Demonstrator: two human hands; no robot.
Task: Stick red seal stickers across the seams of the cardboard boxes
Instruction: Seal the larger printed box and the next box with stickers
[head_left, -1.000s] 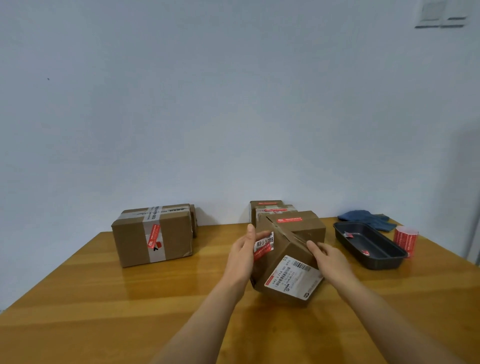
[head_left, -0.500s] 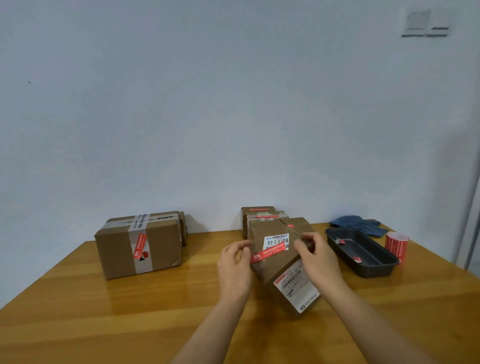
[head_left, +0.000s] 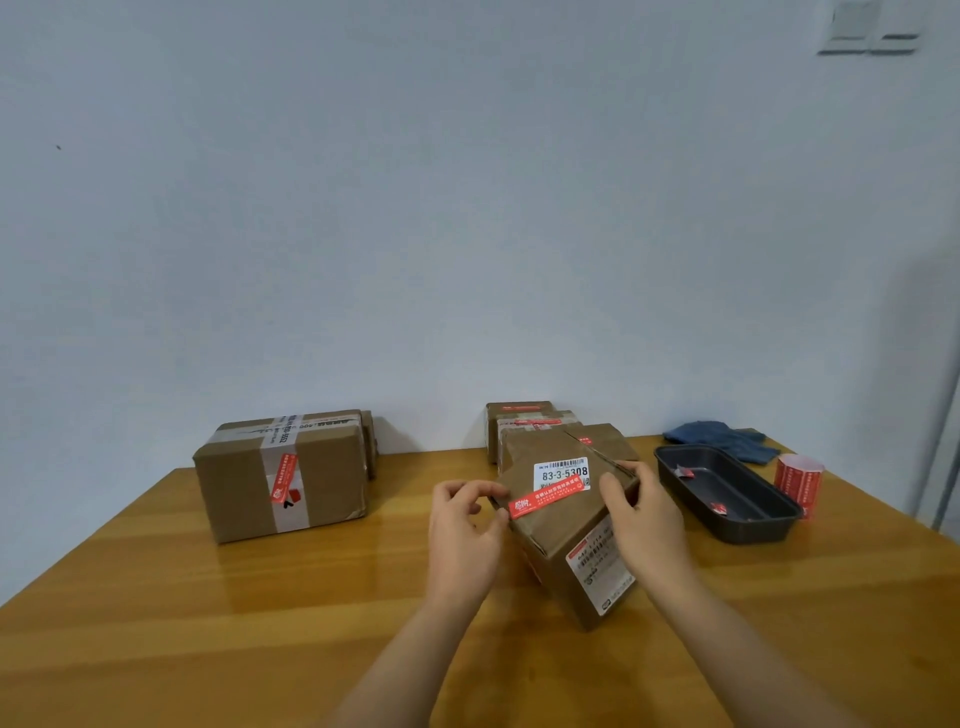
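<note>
A small cardboard box (head_left: 563, 535) stands tilted on one edge at the middle of the table. A red seal sticker (head_left: 545, 499) runs across its upper face below a white label. My right hand (head_left: 644, 519) grips the box's right side, fingers curled over its top edge. My left hand (head_left: 460, 535) has curled fingers; its thumb and forefinger pinch the box's left corner at the sticker's end. A roll of red stickers (head_left: 797, 480) stands at the right.
A larger taped box (head_left: 327, 483) with a red sticker sits at the left. More small boxes (head_left: 519, 415) stand behind by the wall. A black tray (head_left: 753, 532) holding sticker scraps lies at the right, a blue cloth (head_left: 711, 439) behind it. Wooden table (head_left: 208, 623).
The box has been turned so that its stickered face points up. My left hand slid off the box's side to its left corner; my right hand moved up onto the right edge.
</note>
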